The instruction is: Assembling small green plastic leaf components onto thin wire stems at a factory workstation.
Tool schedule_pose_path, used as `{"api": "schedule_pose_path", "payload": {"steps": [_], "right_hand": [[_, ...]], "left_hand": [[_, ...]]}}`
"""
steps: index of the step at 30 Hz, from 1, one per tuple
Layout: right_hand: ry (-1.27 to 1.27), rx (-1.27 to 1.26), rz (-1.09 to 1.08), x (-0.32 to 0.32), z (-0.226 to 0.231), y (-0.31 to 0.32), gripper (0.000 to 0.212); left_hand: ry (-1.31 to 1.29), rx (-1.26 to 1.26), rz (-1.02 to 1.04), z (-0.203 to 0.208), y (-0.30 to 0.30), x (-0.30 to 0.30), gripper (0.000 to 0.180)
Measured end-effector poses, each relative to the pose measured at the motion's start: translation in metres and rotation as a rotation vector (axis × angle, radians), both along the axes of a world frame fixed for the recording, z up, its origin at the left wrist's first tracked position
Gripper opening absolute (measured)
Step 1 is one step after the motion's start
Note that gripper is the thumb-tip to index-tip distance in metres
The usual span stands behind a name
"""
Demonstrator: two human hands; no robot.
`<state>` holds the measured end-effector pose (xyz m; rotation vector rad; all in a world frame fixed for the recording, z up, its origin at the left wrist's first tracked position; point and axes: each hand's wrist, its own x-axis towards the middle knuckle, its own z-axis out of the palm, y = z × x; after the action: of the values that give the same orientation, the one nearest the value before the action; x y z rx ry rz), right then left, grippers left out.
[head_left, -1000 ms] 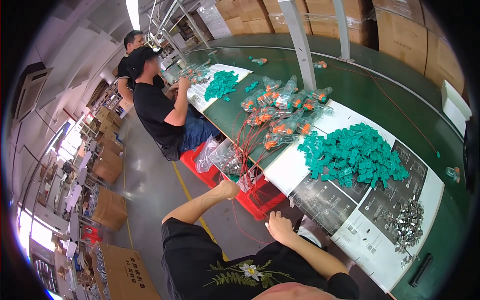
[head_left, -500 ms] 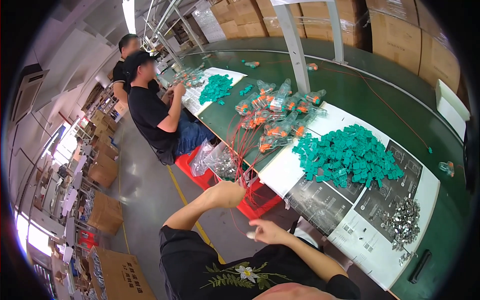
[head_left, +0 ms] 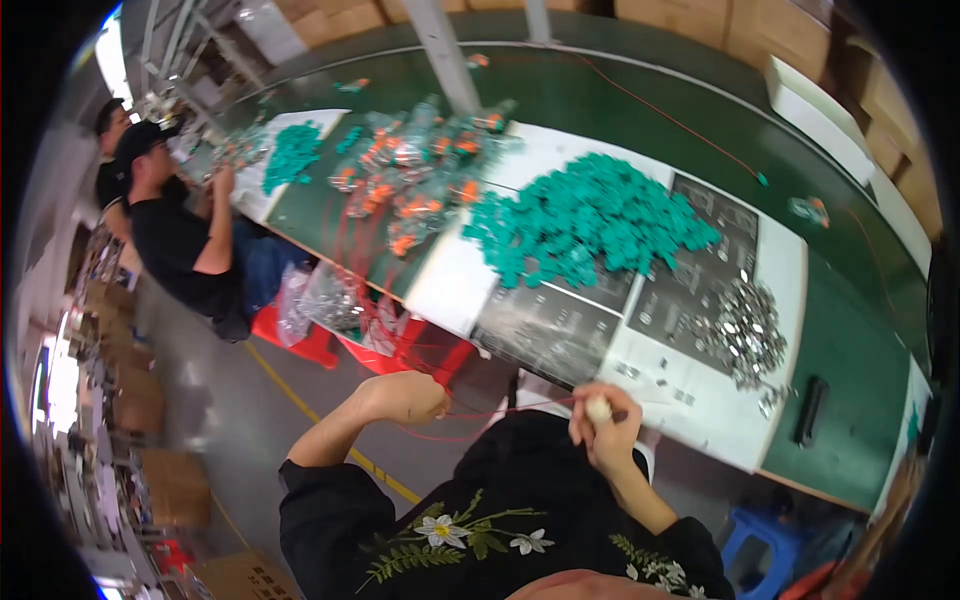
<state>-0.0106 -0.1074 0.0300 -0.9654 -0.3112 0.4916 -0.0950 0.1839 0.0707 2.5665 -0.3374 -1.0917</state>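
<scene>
A thin red wire (head_left: 505,411) stretches between my two hands in front of my chest, with a loose loop sagging below it. My left hand (head_left: 405,398) is closed around one part of the wire, off the table's edge. Fingers curled, my right hand (head_left: 605,430) grips the wire near the table's front edge; a pale cover sits on one of its fingertips. More red wires (head_left: 350,250) hang in a bundle over the edge, from a heap of clear plastic pieces with orange and green parts (head_left: 420,160).
On the table lie a heap of green plastic pieces (head_left: 590,215), a pile of small shiny metal parts (head_left: 745,330) and a black bar (head_left: 813,412). Red stools (head_left: 430,350) holding bags stand at the left. A co-worker (head_left: 180,220) sits further left. A blue stool (head_left: 765,540) is at the lower right.
My view has swung to the right. My right hand has moved right, away from my left, and its fingers have closed; the wire now stretches between both hands.
</scene>
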Motion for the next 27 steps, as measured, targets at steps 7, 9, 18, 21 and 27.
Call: {"api": "schedule_pose_path", "payload": {"steps": [7, 9, 18, 21, 27], "right_hand": [[-0.015, -0.213, -0.094, 0.012, -0.003, -0.011, 0.026], [-0.037, -0.244, -0.121, 0.008, -0.005, -0.010, 0.025], [-0.276, -0.430, 0.062, 0.003, -0.006, -0.030, 0.017], [-0.212, -0.476, 0.058, 0.010, 0.012, -0.040, 0.015], [0.027, -0.334, -0.174, 0.027, 0.035, -0.063, 0.014]], "left_hand": [[-0.618, -0.499, 0.073, 0.019, -0.085, 0.082, 0.024], [-0.416, -0.735, 0.410, 0.036, -0.114, 0.092, 0.024], [-0.208, -1.128, 0.642, -0.006, -0.160, 0.089, 0.019], [-0.168, -1.225, 0.703, -0.007, -0.158, 0.089, 0.016], [-0.201, -1.197, 0.689, -0.008, -0.159, 0.088, 0.012]]}}
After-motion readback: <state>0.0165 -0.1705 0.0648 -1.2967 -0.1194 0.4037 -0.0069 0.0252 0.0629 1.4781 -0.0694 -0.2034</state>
